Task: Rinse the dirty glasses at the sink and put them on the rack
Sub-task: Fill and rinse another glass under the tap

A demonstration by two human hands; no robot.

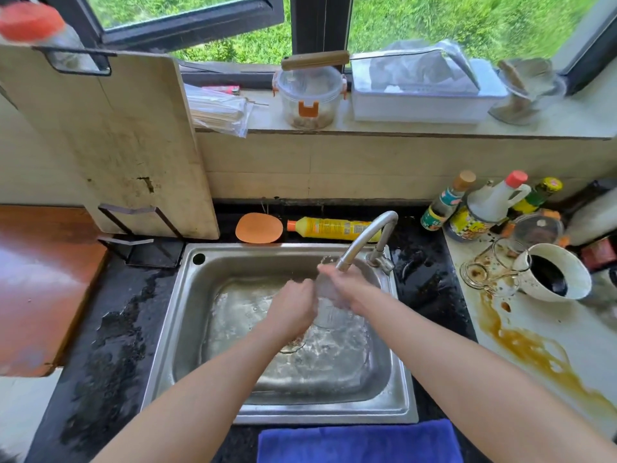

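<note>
So, a clear drinking glass is being held right under the spout of the curved chrome faucet, over the back right part of the stainless steel sink, with water running onto it. The right hand is wrapped round the glass from the right, fingers curled round its far side. The left hand is balled up, knuckles on top, and pushed against the glass's left side. Whether it's actually gripping the thing or just resting there can't be told, it's all blur and splash. Shallow rippled water is spread across the sink floor. Over on the white counter to the right, a second clear glass, stained brown, is lying on its side, touching a white mug that's leaning over and dark inside. A long brown spill is smeared down the counter from them toward the front. Behind the sink, a yellow dish soap bottle with an orange cap is laid flat, with an orange oval pad just beside its cap end. A pale wooden cutting board is propped upright in a black wire stand at the sink's back left corner, and a blue towel is laid along the front edge.
</note>
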